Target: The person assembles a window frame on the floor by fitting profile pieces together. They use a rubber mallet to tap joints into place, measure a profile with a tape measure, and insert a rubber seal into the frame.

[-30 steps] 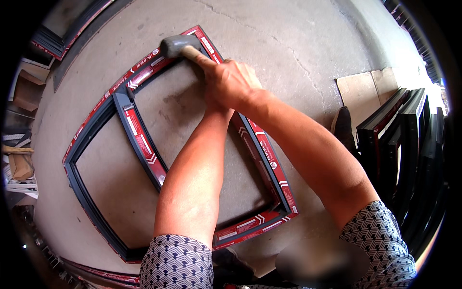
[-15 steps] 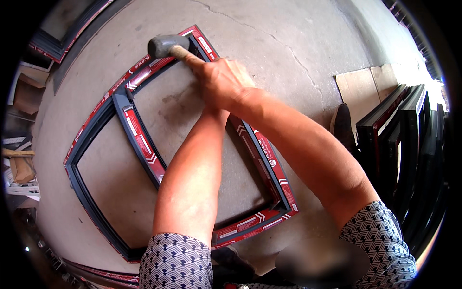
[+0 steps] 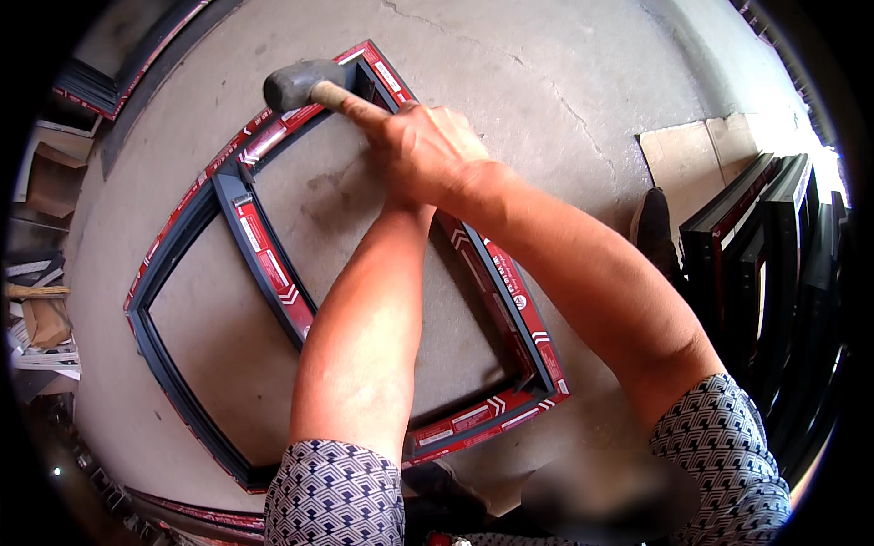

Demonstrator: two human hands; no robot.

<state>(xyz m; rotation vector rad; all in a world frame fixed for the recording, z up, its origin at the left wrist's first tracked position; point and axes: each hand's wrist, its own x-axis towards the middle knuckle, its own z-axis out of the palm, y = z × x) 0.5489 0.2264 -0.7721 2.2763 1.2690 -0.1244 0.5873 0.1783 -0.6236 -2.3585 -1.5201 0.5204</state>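
Note:
A mallet with a dark rubber head (image 3: pixel 296 86) and a wooden handle is held over the far end of a dark metal frame (image 3: pixel 521 314) with red printed film. My right hand (image 3: pixel 437 146) is closed round the handle, knuckles upward. My left hand (image 3: pixel 407 189) meets it there, closed on the handle too; its fingers are largely hidden by the right. The mallet head overlaps the frame's far left bar in view; whether it touches cannot be told. A crossbar (image 3: pixel 258 246) divides the frame, which lies flat on the concrete floor.
Several black frame pieces (image 3: pixel 783 218) stand stacked at the right, near flattened cardboard (image 3: pixel 678 159) and a dark shoe (image 3: pixel 654 223). Another red-filmed frame (image 3: pixel 109 96) lies at the far left. Boxes and scraps (image 3: pixel 45 318) line the left edge.
The mallet head has shifted slightly left and away from me, with both hands still together on the handle. The frame holds its place apart from a slight shift of the view.

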